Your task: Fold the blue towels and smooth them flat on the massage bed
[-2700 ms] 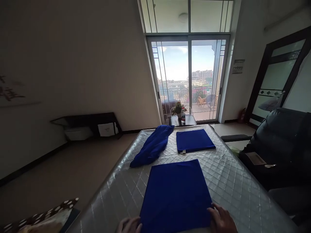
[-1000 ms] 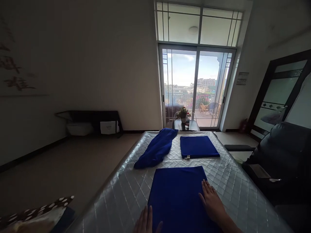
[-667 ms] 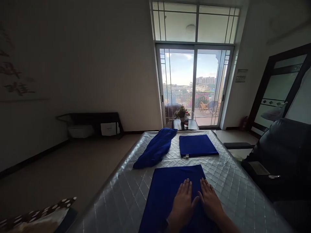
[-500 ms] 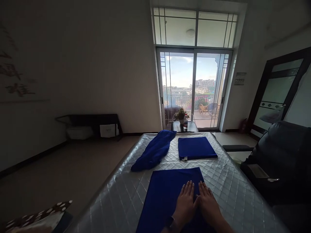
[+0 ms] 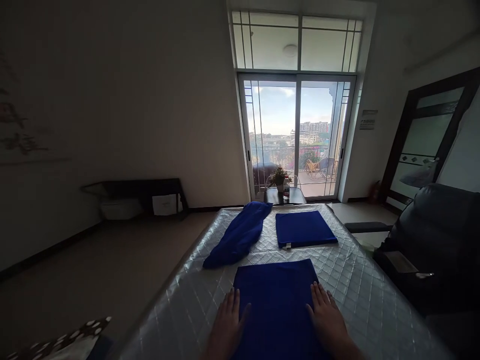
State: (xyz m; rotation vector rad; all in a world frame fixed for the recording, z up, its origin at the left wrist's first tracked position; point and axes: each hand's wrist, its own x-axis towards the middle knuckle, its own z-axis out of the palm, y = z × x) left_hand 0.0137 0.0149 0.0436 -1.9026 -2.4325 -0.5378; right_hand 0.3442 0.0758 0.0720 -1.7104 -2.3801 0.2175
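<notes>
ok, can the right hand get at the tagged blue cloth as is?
Probably yes, with a forward reach: the right hand lies flat at the right edge of the near blue cloth, and nothing upright blocks the silver quilted cover towards the tagged blue cloth.

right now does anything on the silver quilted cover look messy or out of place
Yes: the bunched blue cloth lies rumpled and aslant at the far left, while the near blue cloth and the tagged blue cloth lie fairly flat. Nothing looks spilled.
</notes>
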